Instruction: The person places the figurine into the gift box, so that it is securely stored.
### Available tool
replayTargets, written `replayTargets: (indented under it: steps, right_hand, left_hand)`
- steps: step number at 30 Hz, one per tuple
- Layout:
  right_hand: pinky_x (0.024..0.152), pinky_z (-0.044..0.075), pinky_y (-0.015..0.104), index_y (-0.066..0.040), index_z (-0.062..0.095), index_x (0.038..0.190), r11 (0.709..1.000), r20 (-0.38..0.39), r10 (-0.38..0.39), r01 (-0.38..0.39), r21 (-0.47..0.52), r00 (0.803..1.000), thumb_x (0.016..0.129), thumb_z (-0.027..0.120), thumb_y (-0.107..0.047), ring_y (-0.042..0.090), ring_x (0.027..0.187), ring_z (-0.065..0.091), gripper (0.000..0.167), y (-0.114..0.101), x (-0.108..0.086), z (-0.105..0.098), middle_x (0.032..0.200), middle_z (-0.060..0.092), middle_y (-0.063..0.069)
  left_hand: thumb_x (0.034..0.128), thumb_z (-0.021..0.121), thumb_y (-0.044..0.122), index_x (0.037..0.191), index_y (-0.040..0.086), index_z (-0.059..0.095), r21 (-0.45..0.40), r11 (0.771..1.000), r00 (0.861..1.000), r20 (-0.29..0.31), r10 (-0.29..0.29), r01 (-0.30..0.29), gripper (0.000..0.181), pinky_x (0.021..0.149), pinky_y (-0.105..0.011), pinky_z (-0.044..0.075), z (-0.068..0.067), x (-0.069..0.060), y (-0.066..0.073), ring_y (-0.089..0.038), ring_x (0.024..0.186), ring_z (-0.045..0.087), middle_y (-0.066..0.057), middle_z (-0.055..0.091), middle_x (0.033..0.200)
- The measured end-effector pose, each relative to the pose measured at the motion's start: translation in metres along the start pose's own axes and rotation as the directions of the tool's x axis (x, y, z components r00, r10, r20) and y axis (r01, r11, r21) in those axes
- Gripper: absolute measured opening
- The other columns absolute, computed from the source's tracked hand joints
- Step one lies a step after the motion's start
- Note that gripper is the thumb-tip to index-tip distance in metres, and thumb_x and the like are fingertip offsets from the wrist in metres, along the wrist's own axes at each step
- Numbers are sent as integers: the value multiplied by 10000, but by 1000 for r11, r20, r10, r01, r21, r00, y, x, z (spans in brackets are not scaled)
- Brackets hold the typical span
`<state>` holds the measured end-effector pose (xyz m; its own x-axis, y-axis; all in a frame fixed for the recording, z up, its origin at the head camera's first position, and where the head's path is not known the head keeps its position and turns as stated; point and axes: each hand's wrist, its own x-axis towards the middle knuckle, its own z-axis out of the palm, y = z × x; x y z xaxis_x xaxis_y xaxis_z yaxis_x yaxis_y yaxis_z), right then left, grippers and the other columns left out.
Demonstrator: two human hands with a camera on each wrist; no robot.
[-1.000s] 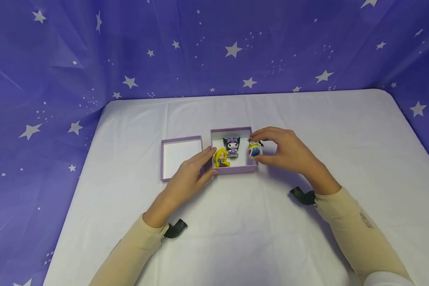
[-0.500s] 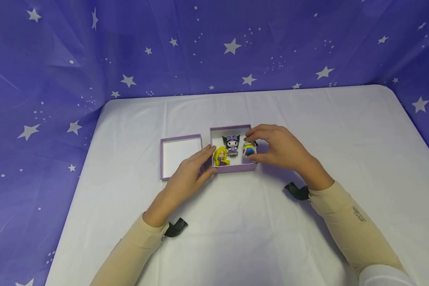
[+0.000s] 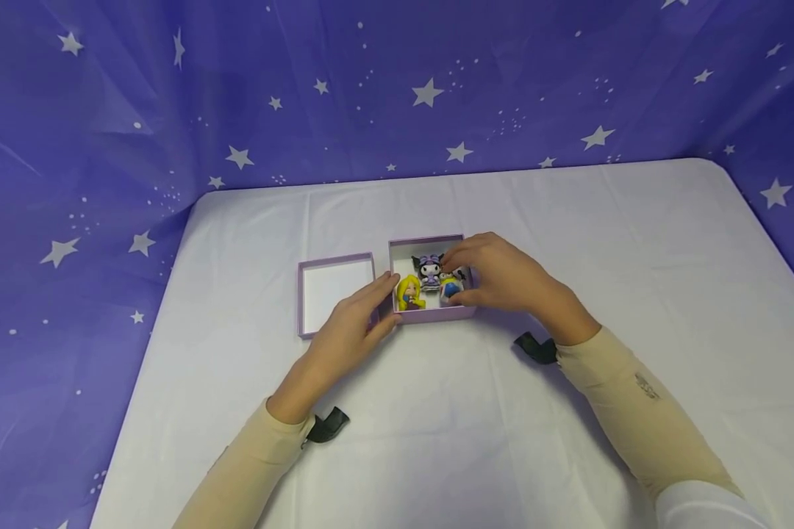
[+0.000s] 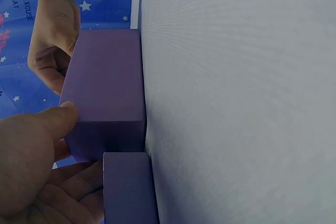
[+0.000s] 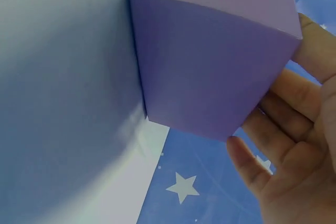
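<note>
A purple open-topped box point(image 3: 437, 314) with a white inside stands mid-table in the head view. My left hand point(image 3: 345, 329) holds its front left corner, thumb on the front wall, fingers at the left rim. Inside lie a yellow-haired figurine point(image 3: 408, 294) at the front left and a black-eared figurine in purple point(image 3: 430, 272) behind it. Between thumb and fingers, my right hand point(image 3: 503, 275) pinches a yellow figurine with red and blue point(image 3: 450, 288), inside the box at its right part. In the right wrist view the box wall point(image 5: 215, 66) hides that figurine.
The purple lid point(image 3: 336, 257), white inside, lies open side up just left of the box, partly behind my left hand. A white cloth point(image 3: 423, 426) covers the table. Blue star-printed cloth point(image 3: 344, 110) rises behind it.
My right hand has moved left with the yellow figurine, from the right rim to beside the black-eared figurine. The left hand stays at the box corner.
</note>
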<state>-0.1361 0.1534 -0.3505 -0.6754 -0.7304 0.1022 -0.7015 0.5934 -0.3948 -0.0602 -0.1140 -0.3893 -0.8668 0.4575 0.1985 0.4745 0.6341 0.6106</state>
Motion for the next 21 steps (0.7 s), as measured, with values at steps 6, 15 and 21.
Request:
replayTargets:
  steps: [6,15,21]
  right_hand:
    - [1091,281,512,-116,750,1007,991,75,14,-4,-132,997,712,875,-345,187,1066,618,394,-3,9,1,1071,700,2]
    - [1069,151,635,-197,742,864,979,172,94,-59,-197,981,684,898,-327,98,839,599,271,-9,17,0,861,655,-104]
    - [1063,161,657,-198,709,791,975,224,112,-63,-213,968,686,904,-280,98,778,582,237,-13,21,1,775,609,-103]
  left_hand:
    - [941,672,261,1480,87,422,1,1000,1000,8,-13,13,620,1110,-376,341,0,0,0,-221,1375,383,-118,410,1501]
    - [938,677,255,1475,85,430,12,1000,1000,6,-18,18,615,1114,-367,334,0,1,1,-219,1371,388,-116,413,1498]
    - [939,676,244,1473,70,429,14,1000,1000,-1,-7,7,614,1110,-373,340,1,0,0,-232,1368,393,-140,421,1490]
